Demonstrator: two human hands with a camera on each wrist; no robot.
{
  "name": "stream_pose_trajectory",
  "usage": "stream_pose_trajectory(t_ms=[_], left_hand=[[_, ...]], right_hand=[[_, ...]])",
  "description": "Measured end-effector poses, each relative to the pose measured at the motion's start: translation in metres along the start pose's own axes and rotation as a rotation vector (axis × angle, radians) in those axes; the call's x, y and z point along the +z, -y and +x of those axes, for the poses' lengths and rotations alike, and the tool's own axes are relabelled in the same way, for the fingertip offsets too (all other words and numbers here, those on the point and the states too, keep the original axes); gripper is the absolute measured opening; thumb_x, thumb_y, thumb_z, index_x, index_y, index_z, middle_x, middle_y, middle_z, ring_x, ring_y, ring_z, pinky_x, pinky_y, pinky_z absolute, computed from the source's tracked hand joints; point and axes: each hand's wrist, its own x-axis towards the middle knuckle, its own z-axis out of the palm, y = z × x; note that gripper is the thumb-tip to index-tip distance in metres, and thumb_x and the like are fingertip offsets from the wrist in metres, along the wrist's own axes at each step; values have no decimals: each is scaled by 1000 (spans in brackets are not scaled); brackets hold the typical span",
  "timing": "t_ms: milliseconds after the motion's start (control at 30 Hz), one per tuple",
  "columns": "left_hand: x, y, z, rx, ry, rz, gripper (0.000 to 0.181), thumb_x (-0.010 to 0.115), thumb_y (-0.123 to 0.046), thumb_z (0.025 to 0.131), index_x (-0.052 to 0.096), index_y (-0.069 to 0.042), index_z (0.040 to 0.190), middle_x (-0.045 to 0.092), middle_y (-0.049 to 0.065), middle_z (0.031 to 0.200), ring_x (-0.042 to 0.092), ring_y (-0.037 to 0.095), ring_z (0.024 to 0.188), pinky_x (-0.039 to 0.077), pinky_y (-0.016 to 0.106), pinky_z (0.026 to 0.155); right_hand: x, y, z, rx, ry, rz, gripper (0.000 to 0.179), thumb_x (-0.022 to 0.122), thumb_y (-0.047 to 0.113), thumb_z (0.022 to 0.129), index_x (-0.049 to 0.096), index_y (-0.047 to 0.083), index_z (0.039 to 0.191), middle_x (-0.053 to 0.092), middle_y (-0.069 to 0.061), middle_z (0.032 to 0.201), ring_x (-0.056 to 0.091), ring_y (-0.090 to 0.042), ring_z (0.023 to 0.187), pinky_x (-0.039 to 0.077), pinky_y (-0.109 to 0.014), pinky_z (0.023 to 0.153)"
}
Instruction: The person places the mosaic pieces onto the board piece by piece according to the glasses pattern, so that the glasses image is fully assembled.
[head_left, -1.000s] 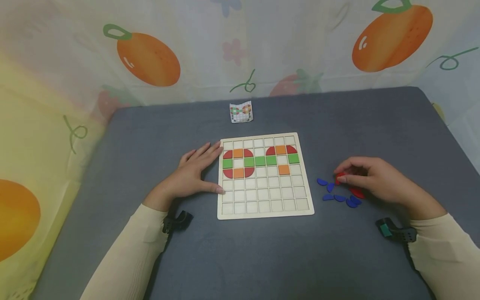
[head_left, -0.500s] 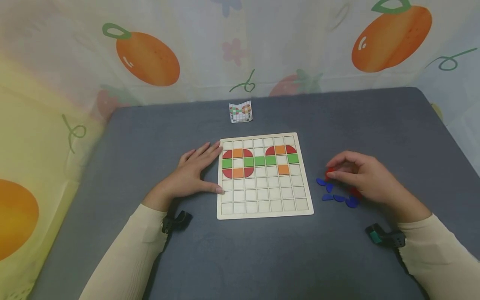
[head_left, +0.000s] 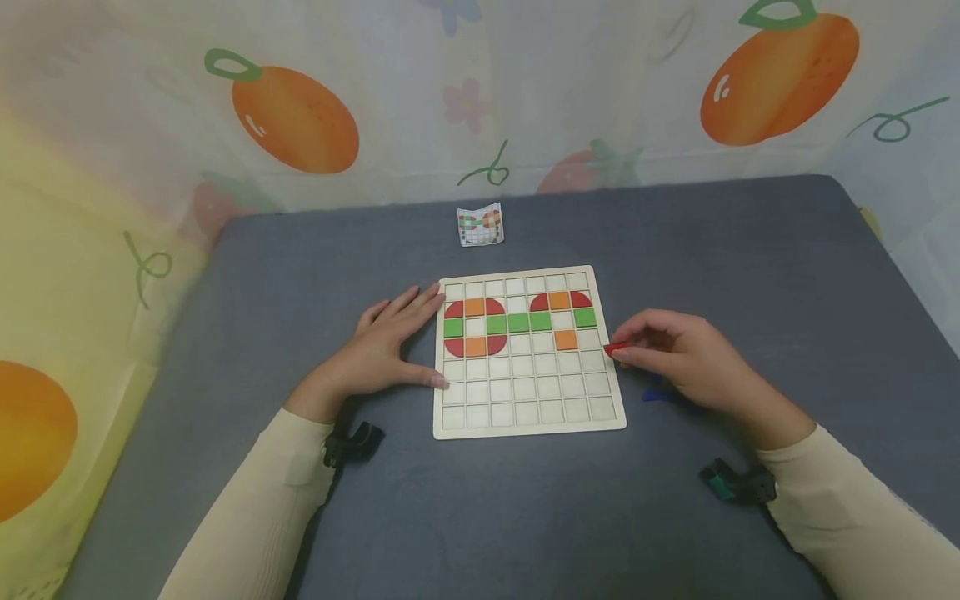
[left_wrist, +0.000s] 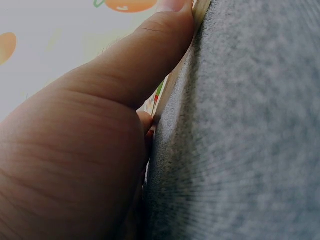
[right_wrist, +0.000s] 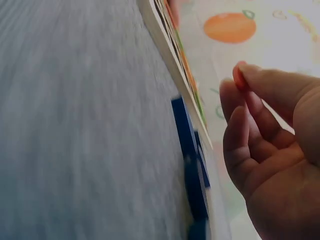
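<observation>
A wooden grid board [head_left: 529,415] lies flat on the table, with red quarter-round, orange square and green square tiles set in its upper rows. My left hand [head_left: 386,348] rests along the board's left edge, fingers spread and thumb on the rim; the left wrist view shows that thumb [left_wrist: 160,42] close up. Just off the right edge, my right hand [head_left: 686,358] pinches a red tile [head_left: 617,346] between thumb and fingers. In the right wrist view the same red piece [right_wrist: 240,77] shows at the fingertips, held above the table.
Blue tiles [head_left: 657,395] lie right of the board, mostly hidden under the right hand; the right wrist view shows several blue pieces [right_wrist: 186,127]. A small pattern card [head_left: 480,225] lies behind the board. A fruit-print curtain [head_left: 420,108] hangs at the table's far edge.
My right hand has moved left from the loose tiles to the board's right edge, carrying the red tile. The left hand and the board have stayed in place.
</observation>
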Motion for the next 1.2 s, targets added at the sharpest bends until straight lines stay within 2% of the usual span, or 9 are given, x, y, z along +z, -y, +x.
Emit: stream_pose_trajectory(t_ms=[300,467,600,800,1067,1200], left_hand=[[1,1,1,7,-2,-2,128,92,-64,81,19,-22,177,10,-8,181,-1,23,166,-1,62,124],[1,1,1,7,-5,-4,127,92,-63,81,19,-22,177,10,-9,181,-1,23,166,-1,62,124],[0,1,1,7,-5,-3,127,92,-63,81,19,-21,177,10,-8,181,0,24,166,-1,62,124],[0,0,1,3,-5,0,128,93,-63,81,19,-22,177,10,-8,181,-1,23,166,-2,61,124],[0,0,0,9,-6,5,127,93,-62,81,20,-22,177,10,-9,181,-1,22,166,-1,61,124],[0,0,0,12,-2,1,127,93,-62,81,18,-22,177,9,-10,181,-1,21,166,-2,61,124]], right_hand=[[18,8,17,32,-15,-9,16,86,7,96,82,8,111,75,-1,98,65,-22,86,52,-23,75],[29,14,28,43,-2,-43,15,84,9,98,84,9,113,75,-2,104,62,-23,90,50,-27,77],[37,19,37,96,-5,-60,14,83,11,99,84,10,113,76,-1,105,62,-23,91,49,-32,79],[52,24,51,167,-21,-56,9,83,11,100,82,8,108,75,-2,94,65,-23,86,51,-37,80],[64,27,57,171,-8,-101,6,83,11,99,81,9,104,72,0,90,64,-22,83,51,-39,79],[65,26,57,124,-4,-121,9,83,12,99,81,7,107,70,0,92,62,-20,81,50,-39,77]])
